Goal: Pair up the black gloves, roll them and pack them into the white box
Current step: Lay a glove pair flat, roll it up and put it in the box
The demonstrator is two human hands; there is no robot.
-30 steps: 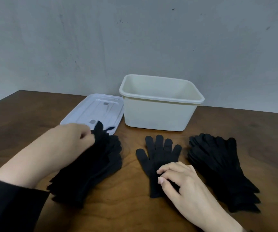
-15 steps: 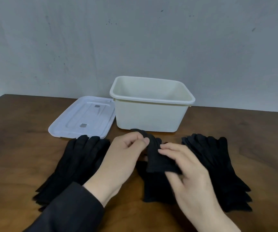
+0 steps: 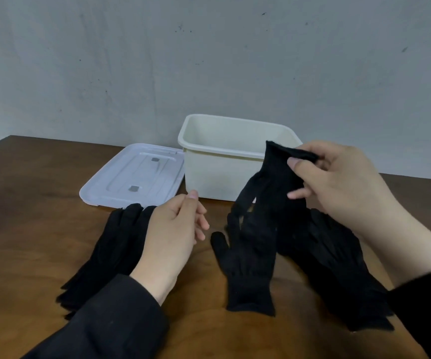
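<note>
The right hand (image 3: 338, 182) pinches a limp black glove (image 3: 268, 200) by its cuff, dangling it over a flat glove (image 3: 248, 265) on the desk (image 3: 27, 203); the left hand (image 3: 172, 229) hovers relaxed, holding nothing. The knit looks light and floppy, best gripped at the cuff. The white box (image 3: 217, 172) stands behind, apparently unfilled.

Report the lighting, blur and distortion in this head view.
Head view: soft, even light with faint shadows; a mild sheen on the wooden table; the black gloves lose detail in darkness; the right hand looks slightly soft; wide-angle stretch enlarges the sleeves at the lower corners.
</note>
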